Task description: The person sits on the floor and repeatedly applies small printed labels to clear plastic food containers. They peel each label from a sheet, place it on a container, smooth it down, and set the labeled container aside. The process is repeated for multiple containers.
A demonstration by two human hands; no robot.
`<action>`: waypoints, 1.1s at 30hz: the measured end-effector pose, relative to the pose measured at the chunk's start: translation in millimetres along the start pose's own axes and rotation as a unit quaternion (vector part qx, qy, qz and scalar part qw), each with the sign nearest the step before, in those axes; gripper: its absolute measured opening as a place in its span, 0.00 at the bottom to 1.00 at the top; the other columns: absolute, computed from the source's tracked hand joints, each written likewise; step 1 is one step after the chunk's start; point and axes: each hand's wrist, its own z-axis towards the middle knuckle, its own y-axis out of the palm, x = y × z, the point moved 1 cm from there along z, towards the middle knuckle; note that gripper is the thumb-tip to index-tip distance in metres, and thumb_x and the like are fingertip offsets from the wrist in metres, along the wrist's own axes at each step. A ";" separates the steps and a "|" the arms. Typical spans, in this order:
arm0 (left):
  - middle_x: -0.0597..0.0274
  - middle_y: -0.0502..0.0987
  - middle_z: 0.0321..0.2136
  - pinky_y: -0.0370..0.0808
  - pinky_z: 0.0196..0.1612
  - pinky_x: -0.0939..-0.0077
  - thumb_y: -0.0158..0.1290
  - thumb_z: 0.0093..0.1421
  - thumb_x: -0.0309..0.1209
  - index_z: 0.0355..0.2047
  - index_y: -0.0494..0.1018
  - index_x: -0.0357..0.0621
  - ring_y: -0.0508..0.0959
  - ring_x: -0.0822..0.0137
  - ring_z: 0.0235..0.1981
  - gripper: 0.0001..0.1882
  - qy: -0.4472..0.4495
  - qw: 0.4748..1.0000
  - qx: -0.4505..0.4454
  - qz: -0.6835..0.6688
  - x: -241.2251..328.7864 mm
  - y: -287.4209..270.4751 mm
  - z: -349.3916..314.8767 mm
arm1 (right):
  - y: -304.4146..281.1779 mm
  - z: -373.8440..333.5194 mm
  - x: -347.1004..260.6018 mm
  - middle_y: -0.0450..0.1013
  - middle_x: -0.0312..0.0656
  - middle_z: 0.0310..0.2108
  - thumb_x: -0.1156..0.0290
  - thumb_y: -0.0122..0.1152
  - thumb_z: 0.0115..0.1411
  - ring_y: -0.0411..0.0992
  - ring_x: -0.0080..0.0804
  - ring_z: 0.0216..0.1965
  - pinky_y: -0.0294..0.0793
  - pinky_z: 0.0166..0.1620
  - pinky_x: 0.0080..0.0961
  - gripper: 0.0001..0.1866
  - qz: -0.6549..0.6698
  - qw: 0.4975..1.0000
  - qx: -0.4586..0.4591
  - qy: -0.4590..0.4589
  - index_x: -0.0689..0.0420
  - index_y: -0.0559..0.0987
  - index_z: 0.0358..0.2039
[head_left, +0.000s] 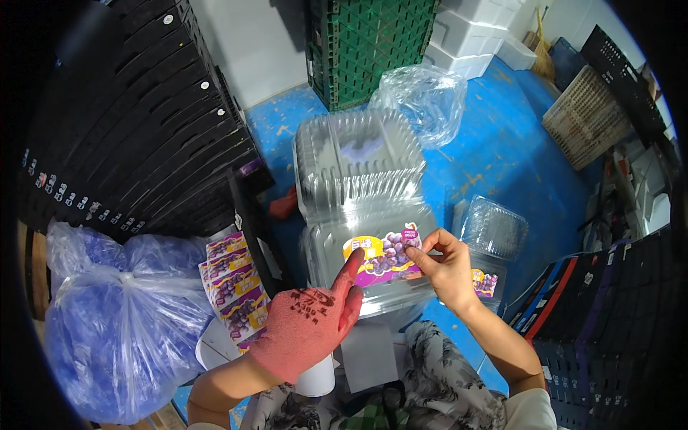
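Observation:
A grape-picture label [388, 251] in purple, yellow and white lies on the flat lid of a clear plastic clamshell box [326, 247]. My right hand [448, 269], bare, pinches the label's right edge between thumb and fingers. In a pink-red knit glove, my left hand [304, 326] reaches in from the lower left. Its index finger is stretched out onto the label's left part, with the thumb apart below it. Behind the lid rises a stack of nested clear clamshells [358, 154]. Left of my gloved hand hangs a strip of similar grape labels [240, 290].
More clear clamshells [494, 226], one labelled, stand at right on the blue floor [487, 136]. Black crates [158, 107] tower at left, above a bag of purple material [129, 322]. Behind are a green crate [380, 50], a crumpled clear bag [423, 100] and white foam boxes [466, 36].

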 end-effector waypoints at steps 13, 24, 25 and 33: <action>0.62 0.72 0.11 0.67 0.15 0.67 0.47 0.58 0.40 0.57 0.60 0.40 0.73 0.64 0.13 0.29 -0.015 0.999 -0.027 0.024 -6.3 20.1 11.1 | 1.0 3.7 -16.1 0.69 0.42 0.22 0.80 0.62 0.50 0.73 0.32 0.20 0.74 0.22 0.27 0.09 -0.335 0.937 0.025 -0.095 0.63 0.68 0.25; 0.62 0.76 0.19 0.62 0.13 0.74 0.53 0.51 0.48 0.59 0.57 0.40 0.68 0.66 0.07 0.39 -0.002 1.000 0.021 0.015 -10.7 12.4 -42.4 | -1.1 -34.7 -26.8 0.61 0.40 0.51 0.66 0.71 0.38 0.58 0.40 0.55 0.53 0.57 0.49 0.34 -0.532 0.764 -0.186 -0.313 0.46 0.71 0.50; 0.61 0.77 0.21 0.61 0.12 0.74 0.54 0.50 0.50 0.58 0.57 0.39 0.68 0.67 0.07 0.41 -0.012 0.999 0.023 0.024 -11.1 18.4 -47.6 | -1.4 -34.9 -25.2 0.61 0.40 0.52 0.66 0.71 0.37 0.58 0.40 0.55 0.53 0.57 0.49 0.34 -0.541 0.754 -0.183 -0.324 0.46 0.70 0.50; 0.63 0.73 0.14 0.61 0.14 0.73 0.54 0.48 0.57 0.58 0.58 0.36 0.66 0.68 0.08 0.45 -0.097 0.990 0.007 0.099 -10.0 31.2 -59.9 | 1.1 -32.0 -32.2 0.64 0.37 0.48 0.63 0.69 0.37 0.62 0.38 0.52 0.56 0.55 0.49 0.29 -0.571 0.700 -0.156 -0.399 0.47 0.74 0.45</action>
